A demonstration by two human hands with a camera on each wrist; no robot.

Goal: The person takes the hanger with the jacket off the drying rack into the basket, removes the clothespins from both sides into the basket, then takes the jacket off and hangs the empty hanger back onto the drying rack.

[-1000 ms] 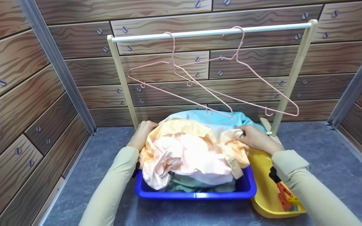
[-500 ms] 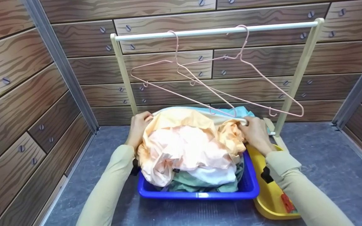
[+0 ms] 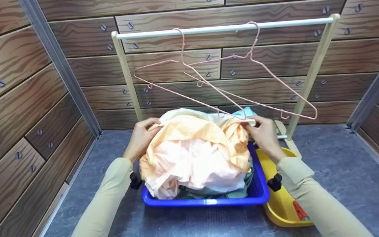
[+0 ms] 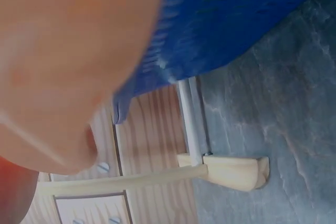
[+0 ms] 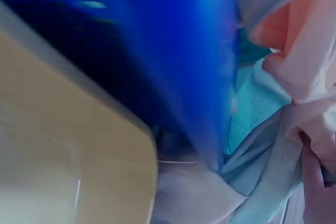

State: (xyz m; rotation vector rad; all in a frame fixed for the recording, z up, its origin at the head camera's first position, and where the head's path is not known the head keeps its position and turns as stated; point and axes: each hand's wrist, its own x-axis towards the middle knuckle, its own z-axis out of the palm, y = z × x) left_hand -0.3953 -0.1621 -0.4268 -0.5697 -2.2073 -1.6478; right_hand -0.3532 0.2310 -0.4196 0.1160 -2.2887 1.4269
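Note:
A crumpled garment (image 3: 192,161), pale pink and orange with a light-blue part behind, is heaped over the blue basket (image 3: 206,202) in the head view. At its far left edge, my left hand (image 3: 142,136) pinches the fabric between thumb and fingers. My right hand (image 3: 265,134) grips a whitish edge at the far right. Green cloth (image 3: 202,193) shows under the garment inside the basket. In the right wrist view, fingers (image 5: 315,198) meet bunched fabric (image 5: 315,108). Close, blurred peach shapes fill much of the left wrist view.
Two pink wire hangers (image 3: 183,49) hang from the white rod (image 3: 215,29) of a wooden rack behind the basket. A yellow tray (image 3: 281,221) with a red item (image 3: 299,210) stands at the basket's right, partly under my right arm. Wood-patterned walls enclose the sides and back.
Both hands have risen slightly, lifting the garment's far edge. Less of its light-blue part shows behind, and a whitish band now runs between the hands.

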